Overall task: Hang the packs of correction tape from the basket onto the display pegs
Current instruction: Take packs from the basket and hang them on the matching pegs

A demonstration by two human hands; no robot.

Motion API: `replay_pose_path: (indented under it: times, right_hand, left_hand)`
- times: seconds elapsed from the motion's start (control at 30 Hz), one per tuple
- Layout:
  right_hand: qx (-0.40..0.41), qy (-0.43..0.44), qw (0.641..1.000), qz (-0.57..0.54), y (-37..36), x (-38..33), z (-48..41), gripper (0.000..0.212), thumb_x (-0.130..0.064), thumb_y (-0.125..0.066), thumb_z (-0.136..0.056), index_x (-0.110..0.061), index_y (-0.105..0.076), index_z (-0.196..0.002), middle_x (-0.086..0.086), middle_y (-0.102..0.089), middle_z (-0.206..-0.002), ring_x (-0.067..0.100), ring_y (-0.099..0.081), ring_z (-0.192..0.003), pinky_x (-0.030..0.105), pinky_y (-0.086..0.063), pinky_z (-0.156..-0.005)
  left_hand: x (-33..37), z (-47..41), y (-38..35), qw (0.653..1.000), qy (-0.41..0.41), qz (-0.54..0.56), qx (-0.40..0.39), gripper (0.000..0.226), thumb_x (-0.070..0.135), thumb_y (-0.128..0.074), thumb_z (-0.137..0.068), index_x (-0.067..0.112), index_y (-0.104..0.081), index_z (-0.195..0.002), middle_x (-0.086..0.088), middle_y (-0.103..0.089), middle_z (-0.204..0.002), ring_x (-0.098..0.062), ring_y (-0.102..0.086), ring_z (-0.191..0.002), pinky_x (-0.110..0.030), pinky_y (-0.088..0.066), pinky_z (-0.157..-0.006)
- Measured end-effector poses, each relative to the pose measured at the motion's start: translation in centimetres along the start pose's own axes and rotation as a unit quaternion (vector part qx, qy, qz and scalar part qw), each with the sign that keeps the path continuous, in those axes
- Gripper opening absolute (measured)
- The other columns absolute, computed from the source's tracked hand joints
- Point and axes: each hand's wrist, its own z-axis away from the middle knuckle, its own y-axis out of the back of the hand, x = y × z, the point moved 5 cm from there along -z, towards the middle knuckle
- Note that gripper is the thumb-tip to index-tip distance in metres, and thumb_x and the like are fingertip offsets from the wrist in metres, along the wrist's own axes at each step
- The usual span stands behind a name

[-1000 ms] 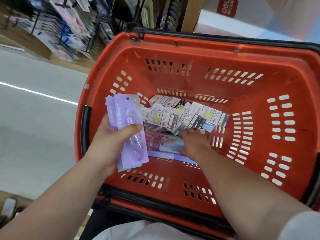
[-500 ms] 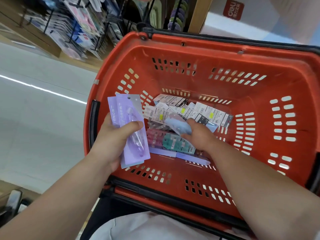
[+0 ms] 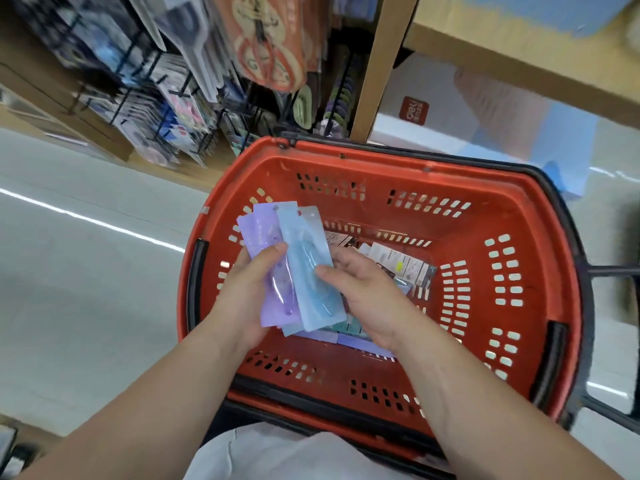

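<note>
- Display pegs (image 3: 166, 98) hung with blurred stationery fill the upper left, above the pale floor (image 3: 69, 289). More of them show than half a second ago, the view having tipped up.
- An orange scissors pack (image 3: 266, 39) hangs at the top; its print is too smeared to read.
- The left grip (image 3: 249, 292) stays clamped on the purple packs (image 3: 259, 237) of correction tape, thumb across the front. It holds them over the left side of the red basket (image 3: 502, 202), as before. Pale lettering runs down the purple card but cannot be read.
- A blue pack (image 3: 304, 258) of correction tape now lies on top of the purple ones, overlapping their right edge. Half a second ago it was only just lifting off the heap in the basket.
- The right grip (image 3: 367, 292) has come up from the basket bottom. It pinches the blue pack's right edge, thumb on the front, fingers hidden behind.
- The loose packs (image 3: 398, 261) remain on the basket bottom towards its far right, backs up, their label print too small to read.
- Beyond the far rim, a red label (image 3: 413, 110) on a white box reads "deli", seen tilted.
</note>
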Motion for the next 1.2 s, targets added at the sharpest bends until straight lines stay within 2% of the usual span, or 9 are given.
replay_pose_path:
  times: [0.2,0.37,0.53,0.67,0.87,0.93,1.03,1.1,1.2]
  right_hand:
    - [0.023,0.024,0.999,-0.019,-0.2,0.8,-0.5,0.030,-0.013,-0.056,-0.104,-0.023,-0.067,-0.130,0.002,-0.075,-0.119,0.021,-0.072,-0.107,0.043,-0.060,-0.089]
    - [0.015,-0.005,1.000,0.003,-0.7,2.0,-1.8,0.032,-0.015,-0.057,-0.104,-0.026,-0.066,-0.133,-0.007,-0.076,-0.111,0.011,-0.073,-0.100,0.027,-0.059,-0.078]
    - [0.002,-0.044,0.991,-0.128,-0.9,3.3,-2.9,0.032,-0.018,-0.053,-0.105,-0.018,-0.063,-0.135,0.012,-0.069,-0.131,0.026,-0.069,-0.113,0.041,-0.061,-0.083]
    - [-0.011,-0.036,0.986,-0.163,-0.9,2.9,-2.7,0.028,-0.017,-0.055,-0.104,-0.021,-0.068,-0.128,0.005,-0.073,-0.124,0.019,-0.071,-0.108,0.035,-0.061,-0.086]
    - [0.014,-0.013,0.992,-0.127,-1.5,2.8,-2.7,0.033,-0.017,-0.062,-0.101,-0.021,-0.067,-0.133,0.001,-0.076,-0.112,0.017,-0.074,-0.102,0.027,-0.059,-0.074]
    - [0.014,-0.028,0.994,-0.101,-1.3,2.9,-2.9,0.032,-0.018,-0.066,-0.099,-0.022,-0.068,-0.130,-0.004,-0.075,-0.096,0.013,-0.074,-0.090,0.023,-0.058,-0.068]
    - [0.038,-0.049,0.998,-0.026,0.7,4.0,-4.4,0.016,-0.029,-0.068,-0.097,-0.030,-0.073,-0.113,-0.009,-0.071,-0.088,0.012,-0.068,-0.083,0.025,-0.053,-0.065]
    - [0.123,-0.062,0.989,0.053,4.0,5.1,-6.3,0.015,-0.036,-0.067,-0.098,-0.031,-0.072,-0.111,-0.011,-0.071,-0.097,0.014,-0.064,-0.090,0.026,-0.050,-0.070]
    - [0.224,-0.068,0.940,0.248,9.3,6.5,-9.6,0.042,-0.029,-0.070,-0.096,-0.030,-0.059,-0.136,0.002,-0.061,-0.131,0.016,-0.062,-0.084,0.026,-0.052,-0.067]
  left_hand:
    - [-0.2,-0.5,-0.6,0.997,0.024,-0.066,-0.043,0.053,0.018,-0.076,-0.078,0.012,-0.067,-0.130,-0.016,-0.077,-0.119,-0.035,-0.076,-0.104,-0.047,-0.065,-0.081]
    - [-0.7,-2.0,1.3,0.994,0.046,-0.093,-0.019,0.060,0.011,-0.081,-0.072,0.007,-0.068,-0.130,-0.022,-0.075,-0.122,-0.042,-0.075,-0.106,-0.049,-0.063,-0.080]
    - [-1.2,-2.7,1.8,0.995,0.057,-0.077,-0.019,0.058,0.022,-0.079,-0.080,0.006,-0.066,-0.134,-0.021,-0.074,-0.125,-0.041,-0.073,-0.112,-0.048,-0.060,-0.088]
    - [-1.0,-2.6,1.0,0.993,0.078,-0.083,-0.036,0.055,0.023,-0.081,-0.085,0.008,-0.064,-0.135,-0.019,-0.074,-0.125,-0.036,-0.074,-0.110,-0.045,-0.064,-0.084]
    - [-1.0,-2.9,1.0,0.991,0.071,-0.105,-0.037,0.059,0.022,-0.077,-0.076,0.009,-0.066,-0.132,-0.022,-0.074,-0.121,-0.039,-0.074,-0.109,-0.051,-0.063,-0.085]
    - [-1.1,-3.3,1.6,0.990,0.067,-0.123,-0.024,0.059,0.019,-0.078,-0.073,0.010,-0.067,-0.130,-0.021,-0.075,-0.118,-0.040,-0.074,-0.108,-0.053,-0.062,-0.088]
    - [-1.4,-4.1,2.5,0.987,0.063,-0.148,0.005,0.059,0.017,-0.079,-0.067,0.015,-0.068,-0.125,-0.014,-0.079,-0.111,-0.034,-0.077,-0.100,-0.042,-0.064,-0.074]
    - [-1.6,-4.6,3.0,0.985,0.067,-0.159,0.027,0.056,0.016,-0.083,-0.069,0.019,-0.068,-0.122,-0.009,-0.080,-0.108,-0.030,-0.079,-0.096,-0.040,-0.064,-0.071]
    - [-1.8,-5.1,3.8,0.983,0.070,-0.166,0.047,0.037,0.005,-0.081,-0.083,0.024,-0.069,-0.114,-0.003,-0.081,-0.099,-0.023,-0.080,-0.084,-0.039,-0.063,-0.069]
